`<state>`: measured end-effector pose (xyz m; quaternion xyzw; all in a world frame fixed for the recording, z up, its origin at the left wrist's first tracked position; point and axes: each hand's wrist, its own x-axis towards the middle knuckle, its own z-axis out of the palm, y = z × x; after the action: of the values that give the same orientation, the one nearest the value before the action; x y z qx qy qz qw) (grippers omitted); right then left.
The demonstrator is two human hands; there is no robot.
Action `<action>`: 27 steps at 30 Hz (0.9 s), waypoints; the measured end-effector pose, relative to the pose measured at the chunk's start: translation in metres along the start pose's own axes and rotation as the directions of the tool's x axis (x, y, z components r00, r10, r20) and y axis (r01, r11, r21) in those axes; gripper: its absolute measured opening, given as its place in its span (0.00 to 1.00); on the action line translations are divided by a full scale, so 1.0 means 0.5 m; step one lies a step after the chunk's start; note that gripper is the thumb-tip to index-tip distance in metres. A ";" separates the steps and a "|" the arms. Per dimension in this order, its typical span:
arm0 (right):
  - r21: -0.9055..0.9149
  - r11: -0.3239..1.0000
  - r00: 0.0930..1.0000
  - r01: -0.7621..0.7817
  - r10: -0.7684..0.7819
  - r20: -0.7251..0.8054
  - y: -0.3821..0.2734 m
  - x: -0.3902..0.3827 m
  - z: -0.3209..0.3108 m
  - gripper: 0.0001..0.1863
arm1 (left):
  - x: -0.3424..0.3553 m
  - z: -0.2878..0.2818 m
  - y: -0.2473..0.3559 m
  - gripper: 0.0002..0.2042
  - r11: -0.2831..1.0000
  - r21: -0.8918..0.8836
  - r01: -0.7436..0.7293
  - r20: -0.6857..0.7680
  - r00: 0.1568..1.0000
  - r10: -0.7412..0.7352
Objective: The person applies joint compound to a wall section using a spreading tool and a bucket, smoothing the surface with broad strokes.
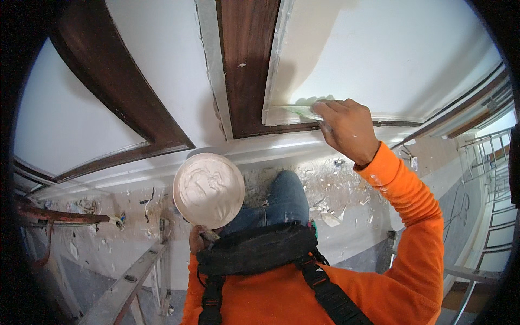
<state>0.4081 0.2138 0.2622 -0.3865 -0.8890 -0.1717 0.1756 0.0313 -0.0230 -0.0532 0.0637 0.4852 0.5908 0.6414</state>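
My right hand is closed around a filling knife with a pale, translucent, greenish blade. The blade lies against the lower left corner of a white wall panel, by the masking tape edging the dark wood trim. A beige band of filler runs up the panel above it. Lower down, my left hand grips a round tub from its near side; most of its fingers are hidden. Smooth cream-coloured filler fills the tub.
Bits of tape and scraps litter the floor below. A metal ladder stands at the lower left, beside a reddish pole. Further ladders are on the right. Another dark wood frame crosses the wall at left.
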 end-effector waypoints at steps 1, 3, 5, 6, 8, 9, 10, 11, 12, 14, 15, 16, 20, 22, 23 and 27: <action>0.000 1.000 0.998 0.009 -0.009 -0.064 -0.003 0.001 -0.007 0.13 | 0.009 -0.015 -0.009 0.19 1.000 -0.019 0.001 0.008 1.000 -0.001; -0.009 1.000 0.995 -0.028 0.027 -0.093 -0.006 0.006 -0.025 0.15 | 0.038 -0.059 -0.037 0.16 0.999 -0.040 0.009 0.028 1.000 -0.008; -0.030 0.997 0.992 -0.066 0.062 -0.108 -0.009 0.010 -0.048 0.15 | 0.078 -0.117 -0.069 0.13 0.999 -0.036 0.009 0.045 0.999 -0.007; -0.041 0.996 0.991 -0.078 0.073 -0.113 -0.008 0.016 -0.059 0.14 | 0.096 -0.152 -0.086 0.12 1.000 -0.027 -0.001 0.045 0.999 0.002; -0.066 0.993 0.988 -0.094 0.084 -0.131 -0.005 0.029 -0.087 0.13 | 0.137 -0.222 -0.125 0.11 1.000 -0.010 -0.015 0.051 0.999 0.016; -0.075 0.993 0.986 -0.094 0.082 -0.146 0.000 0.039 -0.102 0.12 | 0.151 -0.252 -0.140 0.11 1.000 -0.005 -0.021 0.055 0.998 0.021; -0.090 0.991 0.984 -0.101 0.086 -0.158 0.004 0.047 -0.120 0.11 | 0.168 -0.271 -0.156 0.11 1.000 0.000 -0.027 0.062 0.998 0.027; -0.090 0.991 0.979 -0.102 0.084 -0.184 0.004 0.061 -0.143 0.09 | 0.181 -0.297 -0.167 0.11 0.999 0.008 -0.036 0.067 0.997 0.035; -0.107 0.988 0.974 -0.109 0.085 -0.210 0.010 0.068 -0.163 0.10 | 0.182 -0.286 -0.167 0.11 0.998 0.021 -0.051 0.085 0.995 0.049; -0.140 0.982 0.961 -0.124 0.084 -0.263 0.029 0.080 -0.211 0.10 | 0.188 -0.257 -0.159 0.11 0.994 0.049 -0.095 0.124 0.988 0.088; -0.138 0.985 0.935 -0.107 0.053 -0.350 0.040 0.082 -0.234 0.12 | 0.183 -0.253 -0.156 0.12 0.991 0.066 -0.117 0.141 0.984 0.107; -0.140 0.986 0.901 -0.090 0.021 -0.432 0.057 0.083 -0.260 0.14 | 0.186 -0.243 -0.151 0.13 0.986 0.087 -0.143 0.157 0.979 0.128; 0.278 0.960 0.619 0.041 0.194 -0.761 0.024 0.080 -0.348 0.07 | 0.191 -0.260 -0.130 0.17 0.907 0.277 -0.316 0.262 0.933 0.245; 0.320 0.938 0.635 -0.132 0.328 -0.700 0.024 0.014 -0.309 0.12 | 0.164 -0.228 -0.110 0.15 0.853 0.218 -0.475 0.352 0.853 0.385; 0.341 0.918 0.629 -0.202 0.388 -0.674 0.022 -0.019 -0.292 0.15 | 0.161 -0.241 -0.094 0.14 0.946 0.130 -0.297 0.264 0.930 0.255; 0.523 0.698 0.606 -0.490 0.703 -0.371 -0.015 -0.199 -0.137 0.15 | 0.082 -0.141 -0.009 0.10 0.320 0.771 -0.550 0.423 0.819 0.389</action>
<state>0.4785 0.1161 0.2769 -0.5595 -0.6297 -0.0339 0.5379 -0.0216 -0.0255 -0.1154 0.5641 0.6213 0.4133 0.3535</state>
